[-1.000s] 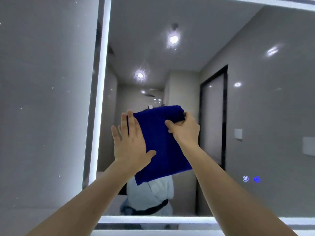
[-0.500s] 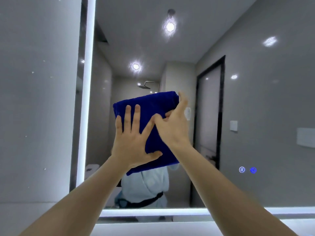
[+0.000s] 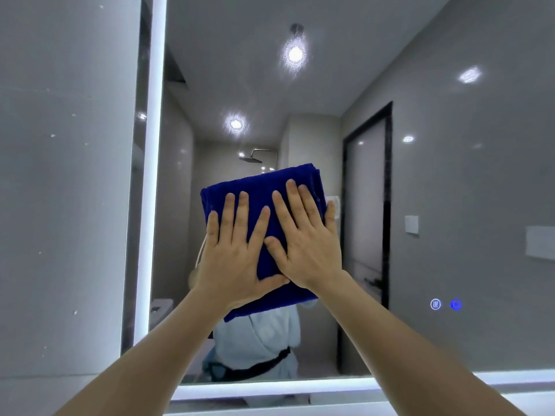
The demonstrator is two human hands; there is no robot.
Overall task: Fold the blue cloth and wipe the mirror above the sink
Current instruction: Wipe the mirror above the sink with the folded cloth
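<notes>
Both hands press the folded blue cloth (image 3: 264, 190) flat against the mirror (image 3: 420, 181), left of its centre and just right of the lit strip (image 3: 150, 205) along its left edge. The left hand (image 3: 231, 253) and right hand (image 3: 306, 244) lie side by side with fingers straight and spread, thumbs meeting low on the cloth; neither grips it.

With only palm pressure holding it up, the cloth may slip down the glass if either hand eases. Its lower edge hangs free below the palms and could unfold or trail in a sweep. A wide stroke to the right may brush the glowing touch buttons (image 3: 446, 304).

Half a second ago the right hand is pinching the cloth's upper right corner with curled fingers; now it lies flat and open. The left hand stays flat throughout.
</notes>
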